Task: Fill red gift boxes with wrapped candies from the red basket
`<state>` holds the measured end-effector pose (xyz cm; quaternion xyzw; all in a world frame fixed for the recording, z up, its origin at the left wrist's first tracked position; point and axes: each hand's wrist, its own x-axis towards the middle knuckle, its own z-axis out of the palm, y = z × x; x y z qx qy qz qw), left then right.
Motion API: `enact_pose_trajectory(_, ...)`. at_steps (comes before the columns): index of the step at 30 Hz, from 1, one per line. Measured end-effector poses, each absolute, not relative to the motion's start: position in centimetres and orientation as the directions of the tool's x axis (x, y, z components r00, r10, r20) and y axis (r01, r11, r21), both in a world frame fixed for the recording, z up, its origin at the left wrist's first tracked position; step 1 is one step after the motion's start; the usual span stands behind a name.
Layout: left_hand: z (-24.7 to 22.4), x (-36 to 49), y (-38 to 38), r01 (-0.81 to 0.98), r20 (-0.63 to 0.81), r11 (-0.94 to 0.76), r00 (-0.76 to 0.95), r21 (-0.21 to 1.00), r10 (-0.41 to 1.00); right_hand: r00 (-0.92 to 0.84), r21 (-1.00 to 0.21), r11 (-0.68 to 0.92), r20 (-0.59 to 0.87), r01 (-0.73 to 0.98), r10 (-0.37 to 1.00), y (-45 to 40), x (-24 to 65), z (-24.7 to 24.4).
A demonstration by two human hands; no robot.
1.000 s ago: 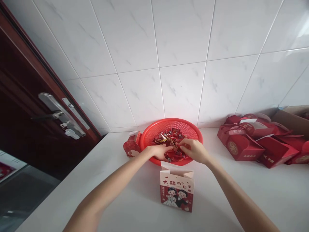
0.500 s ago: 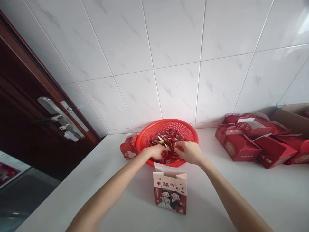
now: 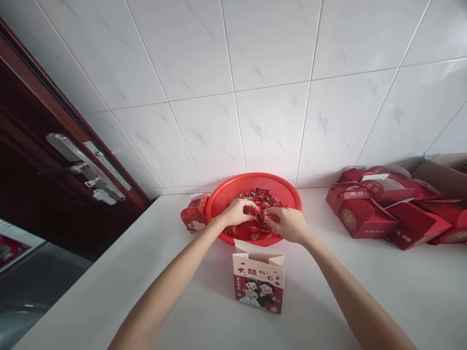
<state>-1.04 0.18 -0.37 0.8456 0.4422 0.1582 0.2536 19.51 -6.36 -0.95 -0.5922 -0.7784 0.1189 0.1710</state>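
Observation:
A round red plastic basket (image 3: 219,192) holds a heap of red-wrapped candies (image 3: 268,197). Both hands are inside its rim, their fingers close together over the heap. My left hand (image 3: 237,212) is curled with its fingers closed around red-wrapped candy, mostly hidden by the fingers. Bent inward from the other side, my right hand (image 3: 290,224) pinches a shiny red-wrapped candy near its fingertips. In front of the basket stands an upright paper gift box (image 3: 258,287), open at the top, white above and red below, with a cartoon bridal couple printed on it.
Left of the basket sits a small red box (image 3: 194,216), touching or close to its rim. Several red gift boxes (image 3: 368,218) are piled at the right, beside a brown cardboard box (image 3: 443,167). A tiled wall (image 3: 270,131) backs the white tabletop (image 3: 175,272); a dark door (image 3: 44,146) stands left.
My left hand has risen and moved toward the right hand, closer to the basket's middle. The right hand stays over the candies, its fingers closer in. The view has shifted slightly.

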Motion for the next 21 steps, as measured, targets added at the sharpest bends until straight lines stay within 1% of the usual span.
enact_pose_trajectory(2, -0.5, -1.1, 0.2, 0.688, 0.022, -0.488, 0.567, 0.536, 0.823, -0.237, -0.392, 0.27, 0.132, 0.88, 0.963, -6.4, 19.5, -1.0)
enact_pose_trajectory(6, -0.5, -1.0, 0.1, 0.762, -0.143, -0.535, 0.613, 0.364, 0.777, -0.214, -0.406, 0.258, 0.151, 0.876, 0.965, -6.4, 19.5, -1.1)
enact_pose_trajectory(7, -0.4, -1.0, 0.0, 0.769, -0.165, -0.549, 0.618, 0.328, 0.768, -0.206, -0.417, 0.254, 0.156, 0.873, 0.966, -6.4, 19.5, -1.1)
enact_pose_trajectory(9, -0.2, -0.8, -0.2, 0.777, -0.16, -0.565, 0.617, 0.277, 0.771, -0.193, -0.454, 0.25, 0.169, 0.856, 0.967, -6.4, 19.6, -1.1)
enact_pose_trajectory(11, 0.1, -0.4, -0.5, 0.77, -0.142, -0.585, 0.628, 0.254, 0.765, -0.173, -0.495, 0.242, 0.181, 0.834, 0.968, -6.4, 19.6, -1.2)
enact_pose_trajectory(13, 0.3, 0.2, -0.7, 0.719, -0.15, -0.645, 0.69, 0.26, 0.709, -0.153, -0.526, 0.229, 0.184, 0.819, 0.971, -6.3, 19.7, -1.2)
enact_pose_trajectory(15, 0.2, 1.1, -1.0, 0.609, -0.175, -0.749, 0.793, 0.259, 0.584, -0.148, -0.538, 0.23, 0.19, 0.811, 0.97, -6.2, 19.7, -1.2)
enact_pose_trajectory(17, -0.1, 2.3, -1.1, 0.493, -0.225, -0.847, 0.864, 0.199, 0.45, -0.158, -0.531, 0.248, 0.209, 0.811, 0.965, -6.2, 19.7, -1.3)
enact_pose_trajectory(18, -0.4, 3.0, -1.1, 0.461, -0.26, -0.875, 0.872, 0.146, 0.416, -0.163, -0.523, 0.256, 0.217, 0.813, 0.962, -6.2, 19.7, -1.3)
enact_pose_trajectory(19, -0.7, 3.6, -1.1, 0.453, -0.296, -0.887, 0.863, 0.091, 0.411, -0.166, -0.513, 0.261, 0.223, 0.818, 0.96, -6.2, 19.7, -1.4)
enact_pose_trajectory(21, -1.2, 4.6, -0.9, 0.489, -0.333, -0.872, 0.824, 0.011, 0.458, -0.169, -0.497, 0.265, 0.229, 0.826, 0.959, -6.3, 19.7, -1.5)
